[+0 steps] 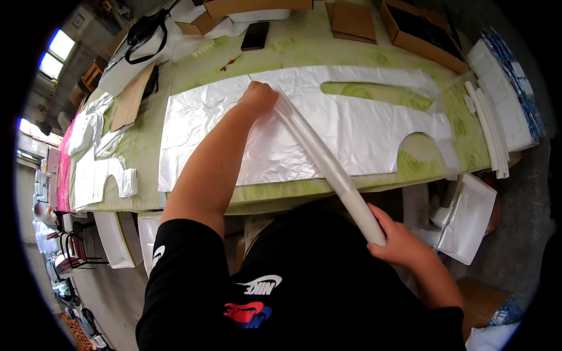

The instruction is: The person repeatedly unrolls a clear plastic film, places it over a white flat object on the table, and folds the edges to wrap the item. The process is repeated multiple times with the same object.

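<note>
A large white plastic carrier bag (363, 134) with cut-out handles is spread flat and wrinkled on the table. A long whitish tube (328, 167) slants across it, from the middle of the bag down past the table's near edge. My right hand (401, 238) is wrapped round the tube's lower end. Close by its upper end, my left hand (259, 99) is closed in a fist over the bag's far part. What the left fingers grip is hidden beneath the fist.
The table wears a green patterned cover (293, 55). A phone (255, 36), an open cardboard box (421, 35) and a flat cardboard piece (133, 98) lie around the bag. Folded white bags (96, 172) lie left, white tubes (487, 128) right. A white bin (468, 219) stands below.
</note>
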`<action>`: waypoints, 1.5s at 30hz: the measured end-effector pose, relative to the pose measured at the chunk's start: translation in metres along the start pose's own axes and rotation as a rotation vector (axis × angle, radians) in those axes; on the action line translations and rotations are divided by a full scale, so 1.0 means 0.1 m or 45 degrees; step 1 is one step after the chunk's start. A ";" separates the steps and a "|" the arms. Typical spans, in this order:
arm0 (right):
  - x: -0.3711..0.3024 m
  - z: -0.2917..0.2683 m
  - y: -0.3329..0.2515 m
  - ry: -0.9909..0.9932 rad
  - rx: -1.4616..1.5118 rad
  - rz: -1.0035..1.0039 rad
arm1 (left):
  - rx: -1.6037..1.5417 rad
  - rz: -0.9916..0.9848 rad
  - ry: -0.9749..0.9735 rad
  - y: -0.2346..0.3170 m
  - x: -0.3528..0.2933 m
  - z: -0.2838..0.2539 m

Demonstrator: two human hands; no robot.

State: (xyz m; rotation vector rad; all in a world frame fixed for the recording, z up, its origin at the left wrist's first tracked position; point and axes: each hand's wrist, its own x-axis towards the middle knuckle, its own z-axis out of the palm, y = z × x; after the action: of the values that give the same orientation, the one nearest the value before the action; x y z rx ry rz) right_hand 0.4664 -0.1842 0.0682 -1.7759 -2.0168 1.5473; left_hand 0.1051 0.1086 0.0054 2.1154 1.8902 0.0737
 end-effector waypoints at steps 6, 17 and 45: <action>-0.83 0.22 1.06 -0.082 -0.097 0.207 | -0.060 -0.136 0.415 0.25 -0.29 0.23; -1.30 0.75 1.78 0.368 0.299 0.305 | -0.437 0.061 0.827 0.56 -0.17 0.19; 1.70 -1.22 0.22 0.929 -0.905 -0.413 | -0.033 1.166 0.005 0.63 -1.59 0.37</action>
State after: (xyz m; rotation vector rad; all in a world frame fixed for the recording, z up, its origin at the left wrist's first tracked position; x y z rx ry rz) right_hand 0.4971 0.0187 0.0216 -1.6668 -2.3579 0.0195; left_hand 0.1537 -0.0595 0.0118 2.7568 0.7679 0.2891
